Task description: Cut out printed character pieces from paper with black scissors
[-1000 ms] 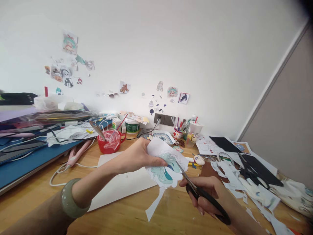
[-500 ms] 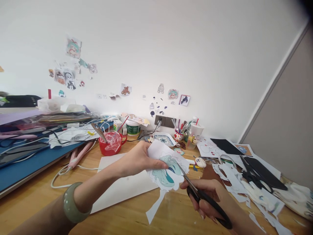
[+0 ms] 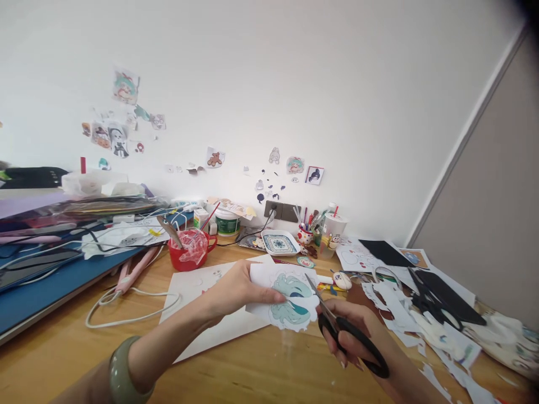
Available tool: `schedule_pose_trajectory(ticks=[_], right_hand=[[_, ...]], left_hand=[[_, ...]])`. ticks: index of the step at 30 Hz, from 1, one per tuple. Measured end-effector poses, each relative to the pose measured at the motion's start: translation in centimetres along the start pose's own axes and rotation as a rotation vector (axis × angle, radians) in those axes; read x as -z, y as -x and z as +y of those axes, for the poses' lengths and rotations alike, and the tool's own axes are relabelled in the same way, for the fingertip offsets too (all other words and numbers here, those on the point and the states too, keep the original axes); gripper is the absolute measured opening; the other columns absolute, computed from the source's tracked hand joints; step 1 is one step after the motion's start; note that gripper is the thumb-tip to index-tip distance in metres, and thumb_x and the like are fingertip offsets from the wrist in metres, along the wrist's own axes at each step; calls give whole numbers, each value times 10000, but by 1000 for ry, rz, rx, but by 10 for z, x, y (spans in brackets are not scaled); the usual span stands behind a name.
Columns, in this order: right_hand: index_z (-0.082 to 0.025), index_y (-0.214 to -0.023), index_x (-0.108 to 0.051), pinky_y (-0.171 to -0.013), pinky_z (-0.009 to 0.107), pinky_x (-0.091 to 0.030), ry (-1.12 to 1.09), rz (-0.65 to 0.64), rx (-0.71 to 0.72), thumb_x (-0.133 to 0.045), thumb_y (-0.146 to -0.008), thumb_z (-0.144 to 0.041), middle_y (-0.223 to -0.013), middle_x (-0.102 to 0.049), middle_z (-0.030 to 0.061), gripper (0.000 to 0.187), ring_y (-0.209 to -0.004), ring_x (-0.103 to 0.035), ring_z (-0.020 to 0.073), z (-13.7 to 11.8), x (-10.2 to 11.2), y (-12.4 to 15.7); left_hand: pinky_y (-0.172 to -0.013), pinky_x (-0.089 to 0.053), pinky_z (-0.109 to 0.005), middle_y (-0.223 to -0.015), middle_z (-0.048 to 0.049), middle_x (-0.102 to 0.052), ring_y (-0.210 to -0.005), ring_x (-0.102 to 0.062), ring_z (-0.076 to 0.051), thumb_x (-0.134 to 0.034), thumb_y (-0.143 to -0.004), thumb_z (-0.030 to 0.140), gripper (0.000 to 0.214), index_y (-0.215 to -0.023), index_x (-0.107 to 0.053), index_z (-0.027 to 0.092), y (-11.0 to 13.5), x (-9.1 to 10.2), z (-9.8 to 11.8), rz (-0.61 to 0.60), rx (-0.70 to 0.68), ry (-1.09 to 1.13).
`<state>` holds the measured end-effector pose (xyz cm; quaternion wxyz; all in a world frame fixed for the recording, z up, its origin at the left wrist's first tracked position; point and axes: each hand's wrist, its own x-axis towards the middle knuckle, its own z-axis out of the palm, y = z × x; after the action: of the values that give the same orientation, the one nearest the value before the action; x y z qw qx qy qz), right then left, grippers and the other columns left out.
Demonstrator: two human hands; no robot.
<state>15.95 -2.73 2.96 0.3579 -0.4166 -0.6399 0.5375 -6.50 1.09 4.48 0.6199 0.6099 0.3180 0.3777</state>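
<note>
My left hand [image 3: 236, 289] pinches a white paper cut-out [image 3: 290, 294] printed with a teal and blue wave-like drawing, holding it above the wooden desk [image 3: 236, 376]. A green bangle [image 3: 124, 373] sits on that wrist. My right hand [image 3: 357, 342] grips black-handled scissors [image 3: 343, 325], whose blades point up and left into the cut-out's right edge. Under the paper lies a large white sheet [image 3: 206, 314].
A red cup [image 3: 189, 249] with crumpled plastic stands behind, beside a white cable [image 3: 126, 306] and pink tools. A patterned dish [image 3: 280, 244], pen cup [image 3: 305, 233] and drink cup [image 3: 334, 227] line the wall. Paper scraps [image 3: 421, 320] and black sheets [image 3: 446, 292] cover the right.
The hanging white strip below the cut-out is gone. My left hand has turned and lowered the cut-out, and the scissors have shifted along its right edge.
</note>
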Motion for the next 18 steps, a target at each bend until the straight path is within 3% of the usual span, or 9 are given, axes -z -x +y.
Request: schedule_pose_trajectory(ticks=[5, 7, 9, 13, 18], right_hand=[[-140, -749, -573, -378, 176, -362, 73, 28, -83, -670, -556, -388, -517, -504, -46, 329, -409, -423, 66, -2, -2, -1], [-135, -776, -576, -386, 186, -375, 88, 25, -82, -658, -554, -341, -511, -501, -50, 314, -409, -416, 68, -3, -3, -1], [-141, -755, -577, -384, 191, -377, 106, 32, -81, -649, -555, -310, -504, -490, -56, 271, -405, -413, 70, -3, -4, -2], [-152, -667, -562, -381, 178, -357, 110, 16, -87, -639, -555, -321, -517, -476, -52, 217, -423, -424, 71, -9, -8, -1], [-149, -626, -531, -359, 148, -287, 100, -67, -103, -643, -578, -461, -526, -477, -37, 335, -438, -417, 65, -12, -7, 0]], left_hand=[[-734, -446, -262, -907, -59, -664, -843, -597, -171, -743, -560, 291, 390, -897, -604, 155, -6, 9, 18, 138, -101, -210], [-669, -449, -247, -851, -51, -665, -779, -601, -164, -751, -534, 313, 384, -851, -607, 150, -9, 6, 22, 122, -114, -330], [-563, -439, -233, -755, -42, -667, -662, -601, -157, -748, -524, 331, 347, -788, -624, 144, -12, 0, 21, 80, -44, -386], [-473, -433, -218, -657, -36, -664, -519, -577, -129, -715, -557, 321, 233, -693, -670, 136, -16, -10, 11, 9, 125, -275], [-441, -434, -206, -631, -52, -663, -471, -559, -112, -715, -555, 329, 231, -661, -689, 125, -13, -12, 8, 13, 161, -211]])
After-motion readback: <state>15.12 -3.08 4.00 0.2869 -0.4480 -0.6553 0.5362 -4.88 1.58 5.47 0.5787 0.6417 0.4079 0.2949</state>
